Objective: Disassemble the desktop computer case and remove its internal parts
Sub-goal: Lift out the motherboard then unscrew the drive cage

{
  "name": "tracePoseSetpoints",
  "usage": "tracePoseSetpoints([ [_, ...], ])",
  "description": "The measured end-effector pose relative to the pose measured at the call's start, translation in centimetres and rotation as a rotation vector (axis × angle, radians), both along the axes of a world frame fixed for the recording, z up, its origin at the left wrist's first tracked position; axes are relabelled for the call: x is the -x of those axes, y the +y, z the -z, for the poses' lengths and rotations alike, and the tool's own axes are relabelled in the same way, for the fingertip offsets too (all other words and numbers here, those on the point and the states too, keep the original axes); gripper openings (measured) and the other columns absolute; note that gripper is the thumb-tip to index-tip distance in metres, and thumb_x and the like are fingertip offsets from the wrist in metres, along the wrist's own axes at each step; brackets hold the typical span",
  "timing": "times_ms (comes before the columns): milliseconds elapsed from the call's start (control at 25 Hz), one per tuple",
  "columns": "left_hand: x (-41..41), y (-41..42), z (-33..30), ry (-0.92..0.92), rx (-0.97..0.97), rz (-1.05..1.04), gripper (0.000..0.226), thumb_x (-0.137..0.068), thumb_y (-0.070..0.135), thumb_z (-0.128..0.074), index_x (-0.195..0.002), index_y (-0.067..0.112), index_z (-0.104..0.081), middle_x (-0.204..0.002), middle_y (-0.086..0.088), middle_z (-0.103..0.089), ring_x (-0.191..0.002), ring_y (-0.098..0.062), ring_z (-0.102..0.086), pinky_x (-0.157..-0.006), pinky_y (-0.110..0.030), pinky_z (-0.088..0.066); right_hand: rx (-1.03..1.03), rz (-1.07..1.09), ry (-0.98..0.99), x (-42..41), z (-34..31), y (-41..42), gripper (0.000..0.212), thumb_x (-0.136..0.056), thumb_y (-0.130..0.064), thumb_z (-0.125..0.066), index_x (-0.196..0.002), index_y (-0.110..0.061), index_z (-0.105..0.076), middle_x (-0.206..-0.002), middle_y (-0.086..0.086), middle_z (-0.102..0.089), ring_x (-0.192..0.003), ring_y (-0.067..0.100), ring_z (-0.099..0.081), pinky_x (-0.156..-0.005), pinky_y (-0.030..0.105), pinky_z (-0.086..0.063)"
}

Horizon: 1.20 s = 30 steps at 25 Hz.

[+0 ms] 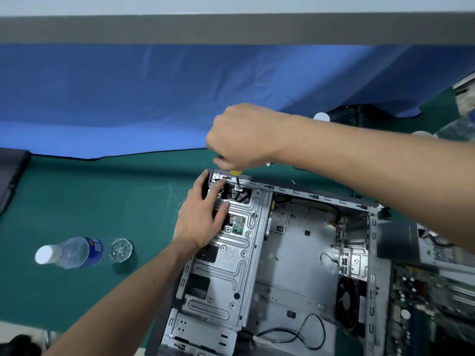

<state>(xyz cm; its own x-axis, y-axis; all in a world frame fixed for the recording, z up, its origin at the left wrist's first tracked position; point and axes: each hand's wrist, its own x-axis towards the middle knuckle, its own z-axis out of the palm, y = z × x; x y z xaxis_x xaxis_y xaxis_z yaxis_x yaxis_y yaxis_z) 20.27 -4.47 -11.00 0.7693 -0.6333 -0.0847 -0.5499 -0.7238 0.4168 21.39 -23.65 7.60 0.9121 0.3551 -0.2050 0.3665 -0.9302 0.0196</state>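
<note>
Head cam looks down on the computer case (295,253), lying open on its side on the green mat (90,201) toward 5 o'clock. Right hand (241,136) is curled round a yellow-handled screwdriver (237,179), tip down at the case's 11 o'clock corner near a small fan (237,195). Left hand (203,217) lies flat, fingers straight, pressing the metal drive cage (231,258). Water bottle (77,251) lies at 9 o'clock, well apart. Blue cloth (154,98) is at 12.

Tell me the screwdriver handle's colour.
Yellow; the screwdriver handle peeks below the right hand, head view.
</note>
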Motion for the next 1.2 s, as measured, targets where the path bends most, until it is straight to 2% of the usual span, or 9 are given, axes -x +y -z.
tracePoseSetpoints([
  [160, 0.0, 0.0, 0.1, -0.003, 0.003, 0.0, 0.05, -0.095, 0.047, -0.05, -0.143, 0.037, -0.037, -0.16, 0.002, -0.013, -0.133, -0.024, -0.036, -0.092, -0.044, -0.047, -0.211, -0.021, 0.232, 0.1, -0.7, -2.0, 0.021, -0.085, -0.022, -0.067, -0.102, -0.02, -0.056, -0.09, -0.003, -0.05, -0.09, 0.023, -0.05, -0.063, 0.037, -0.042],
  [320, 0.0, 0.0, 0.2, 0.009, 0.01, -0.008, 0.05, -0.095, 0.047, -0.05, -0.143, 0.038, -0.037, -0.16, 0.004, -0.012, -0.135, -0.023, -0.034, -0.095, -0.045, -0.047, 0.089, 0.306, 0.087, 0.7, -0.7, -0.6, 0.05, -0.095, -0.058, -0.047, -0.076, -0.012, -0.044, -0.069, 0.002, -0.042, -0.064, 0.026, -0.041, -0.051, 0.032, -0.028],
  [440, -0.1, 0.1, 0.2, 0.009, 0.019, -0.001, 0.051, -0.095, 0.048, -0.049, -0.143, 0.038, -0.036, -0.16, 0.005, -0.011, -0.135, -0.022, -0.034, -0.095, -0.045, -0.047, -0.023, 0.07, 0.093, 0.8, -0.5, 0.1, 0.006, -0.096, -0.022, -0.049, -0.096, -0.016, -0.051, -0.086, 0.004, -0.047, -0.078, 0.026, -0.043, -0.058, 0.036, -0.036],
  [560, -0.1, 0.1, 0.2, 0.008, 0.012, 0.005, 0.052, -0.095, 0.048, -0.048, -0.144, 0.039, -0.035, -0.16, 0.003, -0.012, -0.135, -0.024, -0.035, -0.094, -0.045, -0.047, -0.157, 0.076, 0.309, 1.0, -1.1, -0.6, 0.024, -0.089, -0.023, -0.06, -0.11, -0.022, -0.049, -0.098, 0.0, -0.04, -0.091, 0.023, -0.04, -0.071, 0.043, -0.046],
  [680, -0.1, 0.1, 0.2, 0.009, 0.012, -0.008, 0.051, -0.095, 0.048, -0.049, -0.143, 0.039, -0.037, -0.16, 0.003, -0.013, -0.134, -0.023, -0.035, -0.094, -0.045, -0.048, 0.084, 0.34, 0.135, 1.5, -0.8, -0.3, 0.04, -0.098, -0.054, -0.043, -0.095, -0.014, -0.047, -0.073, 0.003, -0.038, -0.061, 0.022, -0.034, -0.055, 0.034, -0.031],
  [840, -0.1, 0.1, 0.2, 0.007, 0.021, -0.005, 0.05, -0.095, 0.048, -0.049, -0.143, 0.039, -0.037, -0.16, 0.005, -0.012, -0.136, -0.022, -0.034, -0.094, -0.045, -0.047, -0.04, 0.127, 0.082, 1.3, -0.6, -1.4, 0.006, -0.097, -0.014, -0.046, -0.099, -0.017, -0.043, -0.082, 0.004, -0.042, -0.076, 0.026, -0.043, -0.057, 0.037, -0.032],
  [880, -0.1, 0.1, 0.2, 0.009, 0.021, -0.006, 0.05, -0.095, 0.048, -0.05, -0.143, 0.039, -0.037, -0.16, 0.005, -0.011, -0.136, -0.022, -0.034, -0.094, -0.045, -0.047, -0.118, 0.074, 0.167, 1.3, -0.9, -1.5, 0.019, -0.091, -0.007, -0.05, -0.104, -0.019, -0.045, -0.093, 0.001, -0.042, -0.087, 0.025, -0.041, -0.061, 0.038, -0.036],
  [1080, 0.0, 0.0, 0.1, 0.016, 0.017, -0.004, 0.052, -0.095, 0.047, -0.05, -0.144, 0.039, -0.036, -0.16, 0.005, -0.011, -0.135, -0.022, -0.036, -0.094, -0.045, -0.048, 0.083, 0.346, 0.066, 2.5, -0.4, -0.1, 0.034, -0.098, -0.047, -0.049, -0.091, -0.014, -0.041, -0.077, 0.005, -0.042, -0.061, 0.022, -0.035, -0.048, 0.033, -0.025],
  [1200, 0.0, 0.0, 0.1, 0.016, 0.022, -0.01, 0.051, -0.095, 0.046, -0.051, -0.143, 0.038, -0.037, -0.16, 0.005, -0.011, -0.137, -0.021, -0.033, -0.095, -0.045, -0.046, -0.017, 0.228, -0.036, 2.6, 0.2, -0.3, 0.004, -0.095, -0.011, -0.046, -0.095, -0.016, -0.044, -0.088, 0.005, -0.051, -0.068, 0.024, -0.037, -0.053, 0.032, -0.024],
])
